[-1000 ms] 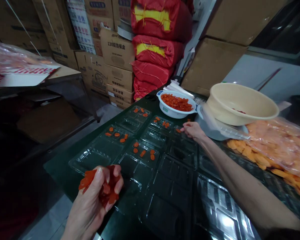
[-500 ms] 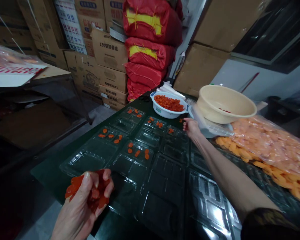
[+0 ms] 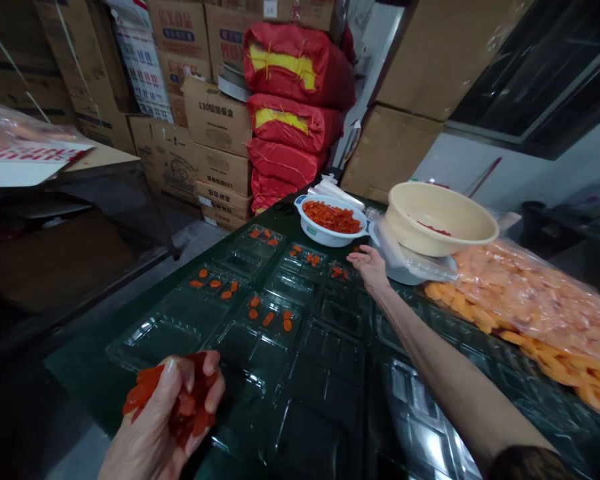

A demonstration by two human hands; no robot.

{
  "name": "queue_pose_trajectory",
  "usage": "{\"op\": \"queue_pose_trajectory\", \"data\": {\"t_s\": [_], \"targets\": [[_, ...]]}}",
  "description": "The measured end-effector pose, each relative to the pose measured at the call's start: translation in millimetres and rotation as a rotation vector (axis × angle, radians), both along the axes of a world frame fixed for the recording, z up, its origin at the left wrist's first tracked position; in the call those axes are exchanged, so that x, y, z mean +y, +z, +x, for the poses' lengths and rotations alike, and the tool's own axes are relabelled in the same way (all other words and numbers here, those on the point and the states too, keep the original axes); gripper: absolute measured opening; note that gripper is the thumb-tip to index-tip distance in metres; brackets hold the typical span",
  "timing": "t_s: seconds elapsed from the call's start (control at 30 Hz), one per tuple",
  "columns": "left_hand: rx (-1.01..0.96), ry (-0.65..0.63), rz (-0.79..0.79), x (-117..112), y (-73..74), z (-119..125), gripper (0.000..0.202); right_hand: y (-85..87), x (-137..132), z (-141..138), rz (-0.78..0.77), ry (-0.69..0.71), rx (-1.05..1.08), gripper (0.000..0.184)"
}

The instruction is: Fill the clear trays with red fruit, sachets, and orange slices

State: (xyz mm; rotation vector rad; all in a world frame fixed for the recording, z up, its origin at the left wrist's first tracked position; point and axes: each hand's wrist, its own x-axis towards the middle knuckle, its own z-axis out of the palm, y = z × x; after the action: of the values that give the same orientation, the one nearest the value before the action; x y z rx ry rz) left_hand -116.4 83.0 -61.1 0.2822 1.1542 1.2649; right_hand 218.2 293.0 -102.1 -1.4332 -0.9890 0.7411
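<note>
My left hand [image 3: 167,417] is closed around a bunch of red-orange fruit slices [image 3: 145,393] near the table's front left edge. My right hand [image 3: 370,263] reaches far across the table with its fingers apart, over a clear plastic compartment tray [image 3: 300,313]. Its fingertips hover beside a few slices [image 3: 337,272] in a far compartment. Several tray compartments hold orange slices [image 3: 270,317]. A white bowl [image 3: 330,233] full of red slices stands just beyond my right hand.
A cream basin [image 3: 440,220] sits on a plastic bag to the right. A large clear bag of orange pieces [image 3: 530,300] lies along the table's right side. Red sacks [image 3: 295,120] and cardboard boxes [image 3: 215,120] are stacked behind. A shelf [image 3: 55,160] stands at the left.
My right hand has opened and shifted slightly left over the far compartment, where more slices now lie. My left hand still holds its slices; the view has drifted.
</note>
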Motion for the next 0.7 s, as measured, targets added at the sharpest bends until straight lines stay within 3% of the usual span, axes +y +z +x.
{"op": "queue_pose_trajectory", "data": {"t_s": [0.13,0.23,0.33,0.4,0.43,0.47,0.53,0.57,0.63,0.7], "targets": [[0.030,0.007,-0.012,-1.0,4.7,5.6,0.049,6.6,-11.7,-6.5,-0.013,-0.002,-0.077,0.043],[0.135,-0.101,0.006,-3.4,5.6,16.4,0.042,26.8,-50.0,-34.4,-0.005,0.030,-0.117,0.036],[0.272,-0.282,0.111,-6.6,-0.1,33.5,0.037,52.5,-120.5,-84.0,-0.007,0.307,-0.186,0.034],[0.322,-0.376,0.181,-9.1,-5.2,44.9,0.039,64.0,-162.2,-113.3,0.116,0.653,-0.438,0.040],[0.334,-0.411,0.206,-10.5,-7.1,49.5,0.040,66.6,-174.3,-121.9,0.148,0.710,-0.520,0.042],[0.337,-0.438,0.225,-12.2,-8.2,53.2,0.040,66.9,-178.6,-124.9,0.174,0.700,-0.580,0.040],[0.327,-0.475,0.249,-15.9,-8.2,57.0,0.040,61.2,-164.3,-114.1,0.123,0.482,-0.677,0.031],[0.321,-0.486,0.253,-17.8,-7.5,57.3,0.041,56.0,-148.2,-102.2,0.048,0.331,-0.737,0.027],[0.314,-0.495,0.247,-21.3,-5.9,56.0,0.041,43.5,-108.6,-73.2,-0.276,0.097,-0.945,0.023],[0.316,-0.492,0.225,-23.3,-5.4,53.5,0.041,31.2,-72.2,-48.1,-0.411,0.039,-0.987,0.022]]}}
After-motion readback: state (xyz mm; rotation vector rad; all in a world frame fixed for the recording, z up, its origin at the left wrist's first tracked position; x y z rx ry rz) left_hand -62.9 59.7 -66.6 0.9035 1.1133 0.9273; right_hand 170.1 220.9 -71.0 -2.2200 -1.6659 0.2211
